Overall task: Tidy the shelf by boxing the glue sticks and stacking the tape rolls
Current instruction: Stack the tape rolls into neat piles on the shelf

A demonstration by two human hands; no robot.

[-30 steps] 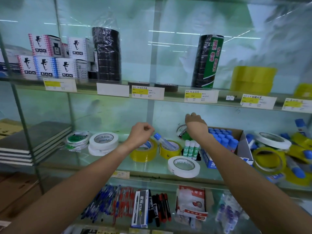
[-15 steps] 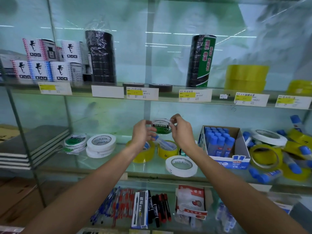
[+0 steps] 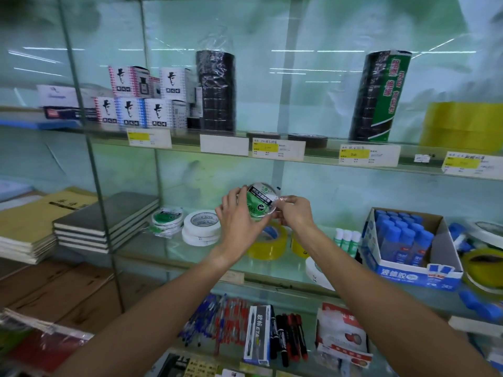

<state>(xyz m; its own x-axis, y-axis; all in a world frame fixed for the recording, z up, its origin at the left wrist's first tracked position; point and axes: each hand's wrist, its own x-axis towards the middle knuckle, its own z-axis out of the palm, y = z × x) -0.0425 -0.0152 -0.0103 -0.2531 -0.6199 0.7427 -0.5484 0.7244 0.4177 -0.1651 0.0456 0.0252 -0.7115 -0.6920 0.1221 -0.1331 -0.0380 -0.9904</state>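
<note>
Glass shelf (image 3: 168,251) lies ahead of you, and both hands pinch the green tape roll (image 3: 260,202) in mid-air above it: left hand (image 3: 239,216) on its left rim, right hand (image 3: 295,213) on its right. Its matching green stack (image 3: 166,219) sits lower left, nearer your left hand, beside the white rolls (image 3: 201,227).

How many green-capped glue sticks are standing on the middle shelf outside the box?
3. The green-capped glue sticks stand side by side on the glass shelf, just left of the blue glue box, behind the right forearm. More may be hidden behind that arm.
</note>
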